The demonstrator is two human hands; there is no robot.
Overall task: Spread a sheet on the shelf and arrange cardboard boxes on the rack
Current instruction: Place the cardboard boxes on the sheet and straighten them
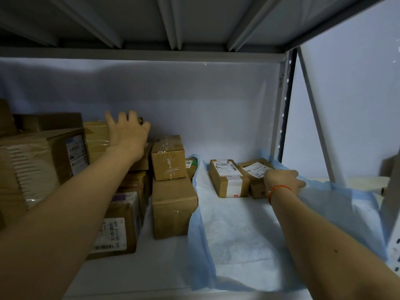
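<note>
Head view: shelf (168, 267) w/ blue sheet (238, 234) over its right half, stacked cardboard boxes (173, 204) left, left hand (127, 133) fingers spread on one, right hand (283, 180) fingers pinching sheet edge—tug it flat, boxes steadied.

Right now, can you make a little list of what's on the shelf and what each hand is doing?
shelf: grey metal, bare at the front left
sheet: light blue, spread over the right part, edges rumpled
boxes on sheet: two small labelled ones, left box and right box, side by side at the back
stack: many cardboard boxes piled on the left
left hand: open, flat against a box high in the stack
right hand: pinching the sheet's right edge by the right box
</note>
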